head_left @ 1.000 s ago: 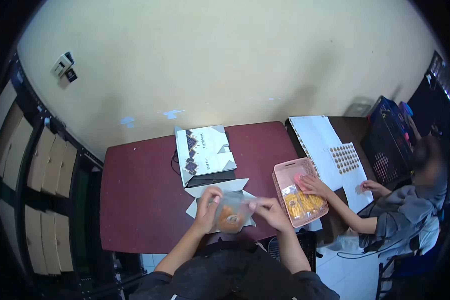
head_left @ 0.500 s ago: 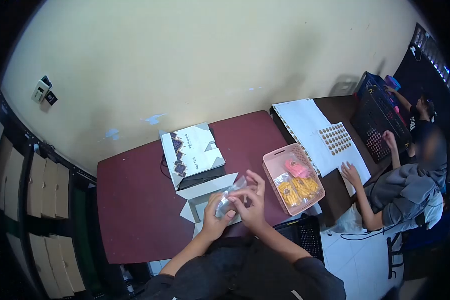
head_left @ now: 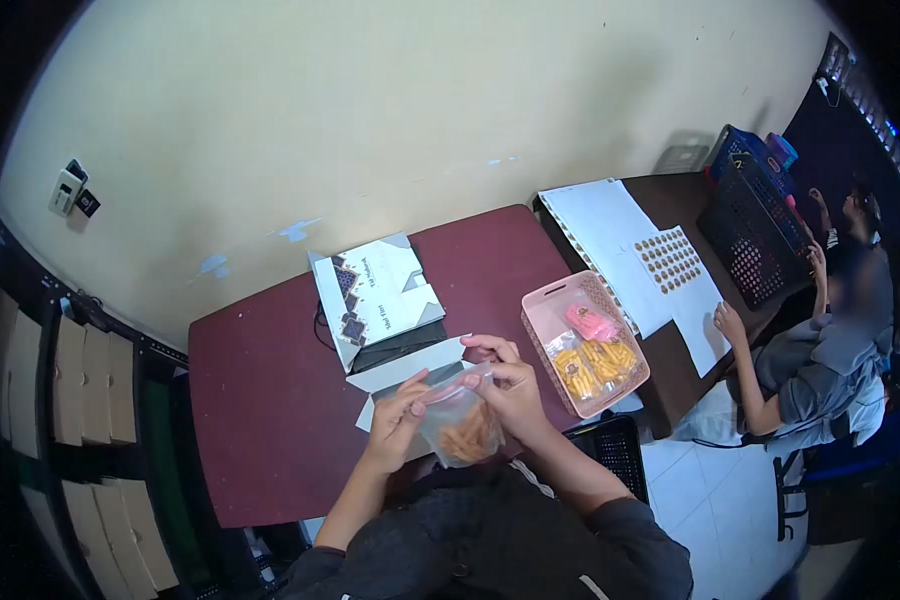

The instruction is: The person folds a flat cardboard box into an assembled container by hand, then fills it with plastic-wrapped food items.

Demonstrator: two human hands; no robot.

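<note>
A clear plastic pouch (head_left: pixel 458 425) with orange-brown stick-shaped snacks in its lower part hangs between my two hands. My left hand (head_left: pixel 395 425) pinches the pouch's top left edge. At the top right edge, my right hand (head_left: pixel 510 385) has its fingers closed on the same pouch. Behind and below the pouch, an open white box (head_left: pixel 395 372) lies on the maroon table, its inside mostly hidden by my hands and the pouch.
Flattened white printed boxes (head_left: pixel 390 290) lie behind on the maroon table (head_left: pixel 270 420). Right, a pink basket (head_left: pixel 535 310) holds yellow snack packs and a pink packet. A co-worker (head_left: pixel 820 360) sits by a sticker sheet (head_left: pixel 667 260) and dark crates (head_left: pixel 755 230).
The pouch has come down and is spread between my hands, so its contents now show. My hands have moved apart. The co-worker's hand has lifted from the paper.
</note>
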